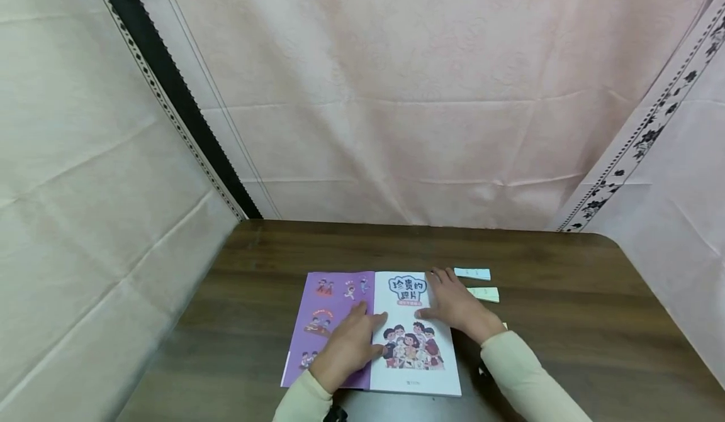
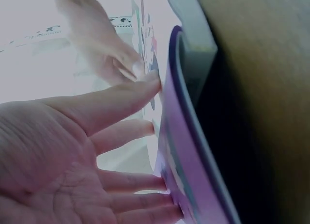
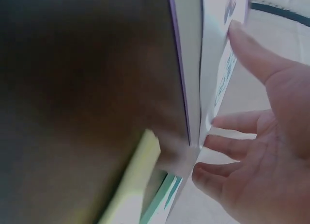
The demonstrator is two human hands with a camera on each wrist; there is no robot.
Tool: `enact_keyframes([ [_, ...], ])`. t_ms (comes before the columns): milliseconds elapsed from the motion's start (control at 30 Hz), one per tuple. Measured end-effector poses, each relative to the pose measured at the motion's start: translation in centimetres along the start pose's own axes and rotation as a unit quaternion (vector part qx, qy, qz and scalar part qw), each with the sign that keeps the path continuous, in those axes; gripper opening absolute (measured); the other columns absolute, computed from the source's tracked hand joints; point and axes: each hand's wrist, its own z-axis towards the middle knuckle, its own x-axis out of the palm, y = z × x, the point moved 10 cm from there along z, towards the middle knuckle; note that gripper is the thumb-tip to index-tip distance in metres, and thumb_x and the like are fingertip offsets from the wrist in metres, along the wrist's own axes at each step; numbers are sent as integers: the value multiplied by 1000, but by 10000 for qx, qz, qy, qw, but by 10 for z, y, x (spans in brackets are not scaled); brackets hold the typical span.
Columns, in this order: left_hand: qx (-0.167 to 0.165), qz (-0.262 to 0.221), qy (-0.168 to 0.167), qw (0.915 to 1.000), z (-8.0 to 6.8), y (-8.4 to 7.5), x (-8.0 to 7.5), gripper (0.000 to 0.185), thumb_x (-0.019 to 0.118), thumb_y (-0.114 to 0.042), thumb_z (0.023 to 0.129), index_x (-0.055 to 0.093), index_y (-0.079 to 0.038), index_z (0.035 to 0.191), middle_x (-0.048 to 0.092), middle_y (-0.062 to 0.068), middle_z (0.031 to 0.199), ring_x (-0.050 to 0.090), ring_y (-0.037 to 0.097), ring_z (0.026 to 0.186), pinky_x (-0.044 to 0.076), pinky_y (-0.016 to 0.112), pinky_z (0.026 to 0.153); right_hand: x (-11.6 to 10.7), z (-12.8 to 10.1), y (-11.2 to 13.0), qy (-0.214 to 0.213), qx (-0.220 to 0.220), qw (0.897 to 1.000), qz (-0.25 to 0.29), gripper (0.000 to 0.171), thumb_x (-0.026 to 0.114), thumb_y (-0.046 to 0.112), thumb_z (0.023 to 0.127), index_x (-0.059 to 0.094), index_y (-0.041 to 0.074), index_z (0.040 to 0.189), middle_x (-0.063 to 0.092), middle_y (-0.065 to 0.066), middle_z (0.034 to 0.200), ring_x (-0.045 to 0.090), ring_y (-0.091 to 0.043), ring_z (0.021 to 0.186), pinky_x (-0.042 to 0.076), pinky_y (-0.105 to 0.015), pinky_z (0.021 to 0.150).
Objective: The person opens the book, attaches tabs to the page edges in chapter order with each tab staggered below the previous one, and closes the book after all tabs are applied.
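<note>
An open book [image 1: 412, 379] lies on a wooden table, with a purple left page [image 1: 300, 353] of small cartoon figures and a white right page that carries a blue title and a group of cartoon people. My left hand [image 1: 348, 345] rests across the fold. In the left wrist view its fingertips [image 2: 167, 212] touch the purple side while the thumb reaches over the white page. At the upper right edge of the white page is my right hand [image 1: 457, 305]. The right wrist view shows its thumb [image 3: 256, 49] on the page and the other fingers by the edge, fairly straight.
Past my right hand lie a light blue paper pad [image 1: 472, 274] and a pale green one [image 1: 484, 294]. A yellow block-like pad [image 3: 133, 180] shows in the right wrist view. Pale cloth [image 1: 396, 95] hangs behind the wooden table [image 1: 238, 346] and at both sides.
</note>
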Motion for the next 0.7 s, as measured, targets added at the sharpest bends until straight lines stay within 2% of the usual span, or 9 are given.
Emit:
enact_keyframes([
  [100,40,228,94,9997,1,-5,3,66,90,-17,81,67,-9,143,42,39,155,41,58,144,41,66,114,-4,11,-2,37,-35,9999,-145,100,88,45,85,42,-5,158,36,-28,165,24,-55,154,28,-66,122],
  [233,-6,456,156,9988,3,-7,4,69,91,-19,81,66,-12,144,42,38,156,42,57,144,44,68,110,-10,18,0,39,-105,9996,-267,97,91,44,83,47,-3,155,38,-26,165,24,-53,154,24,-65,124],
  [433,-15,647,161,9978,5,-9,3,69,91,-21,80,66,-13,144,45,36,155,44,56,142,48,67,105,-14,19,6,-29,-138,9989,-453,90,92,41,81,55,-2,150,42,-24,163,26,-52,154,22,-64,125],
  [700,-94,745,233,9969,6,-7,5,69,91,-22,81,66,-13,145,44,35,156,44,55,143,51,66,102,-15,14,19,-200,-270,9926,-1170,83,88,44,84,59,0,148,44,-20,163,27,-49,155,23,-62,126],
])
